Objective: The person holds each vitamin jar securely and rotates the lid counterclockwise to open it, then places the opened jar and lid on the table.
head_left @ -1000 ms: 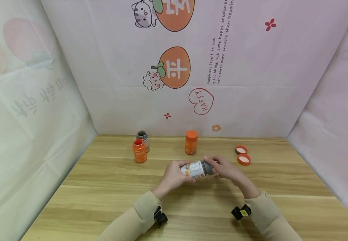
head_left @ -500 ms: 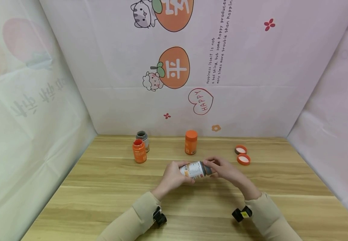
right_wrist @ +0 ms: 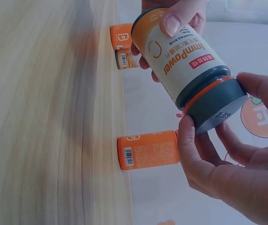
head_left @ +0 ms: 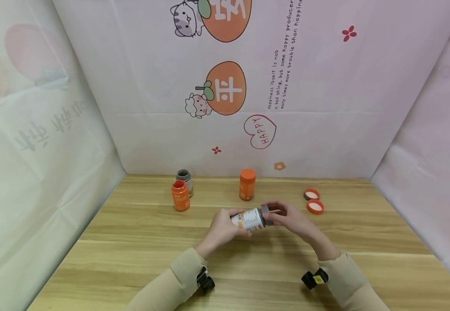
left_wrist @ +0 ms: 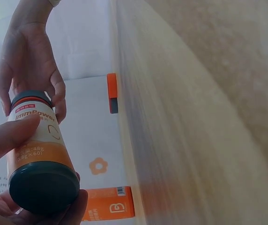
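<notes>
A white and orange supplement bottle [head_left: 250, 219] lies tilted on its side in the air above the table, its label facing up in the head view. My left hand [head_left: 223, 226] grips it round the body, thumb across the label in the left wrist view. At its right end sits a dark grey-green screw cap [right_wrist: 217, 107], with an orange band along its lower edge. My right hand [head_left: 292, 220] holds this cap by the rim, thumb and fingertips spread round it in the right wrist view. Cap and bottle neck are together; whether the threads still engage I cannot tell.
A capped orange bottle [head_left: 247, 185] stands at the back middle. To the left are an uncapped orange bottle [head_left: 180, 196] and, behind it, an uncapped grey-necked bottle [head_left: 184, 175]. Two loose caps, one grey and orange [head_left: 312, 194] and one orange [head_left: 315, 206], lie at right.
My right hand's fingers have shifted round the cap, from over its top side to a spread hold on its rim. The left hand and bottle have hardly moved, drifting slightly left.
</notes>
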The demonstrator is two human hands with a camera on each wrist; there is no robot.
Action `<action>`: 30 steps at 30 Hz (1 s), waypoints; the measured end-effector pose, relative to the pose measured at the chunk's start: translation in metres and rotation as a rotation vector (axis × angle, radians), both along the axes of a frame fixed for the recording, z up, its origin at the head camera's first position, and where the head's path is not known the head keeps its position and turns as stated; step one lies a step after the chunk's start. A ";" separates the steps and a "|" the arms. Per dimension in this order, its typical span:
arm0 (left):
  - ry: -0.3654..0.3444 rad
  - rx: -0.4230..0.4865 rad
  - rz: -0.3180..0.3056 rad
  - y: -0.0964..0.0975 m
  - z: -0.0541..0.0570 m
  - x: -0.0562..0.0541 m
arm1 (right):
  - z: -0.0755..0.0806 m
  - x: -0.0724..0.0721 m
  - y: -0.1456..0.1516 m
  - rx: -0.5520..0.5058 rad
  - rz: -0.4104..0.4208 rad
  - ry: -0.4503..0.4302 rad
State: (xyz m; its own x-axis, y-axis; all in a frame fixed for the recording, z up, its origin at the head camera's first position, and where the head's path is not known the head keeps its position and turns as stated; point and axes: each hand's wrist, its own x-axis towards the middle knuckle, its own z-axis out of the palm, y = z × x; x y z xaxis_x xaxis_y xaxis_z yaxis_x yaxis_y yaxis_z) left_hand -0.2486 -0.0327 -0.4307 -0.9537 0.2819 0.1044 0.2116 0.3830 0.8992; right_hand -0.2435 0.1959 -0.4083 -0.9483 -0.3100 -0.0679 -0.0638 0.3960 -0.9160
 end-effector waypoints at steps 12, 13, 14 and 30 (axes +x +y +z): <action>-0.018 0.005 -0.005 -0.003 0.001 0.000 | 0.000 -0.001 0.006 -0.041 0.105 0.133; -0.021 0.007 -0.006 -0.003 0.001 0.001 | 0.000 0.000 0.006 -0.054 0.116 0.136; -0.024 0.009 -0.006 -0.003 0.001 0.001 | 0.001 0.001 0.006 -0.068 0.128 0.137; -0.021 0.013 -0.007 -0.001 0.000 0.001 | 0.000 0.001 0.008 -0.111 0.087 0.163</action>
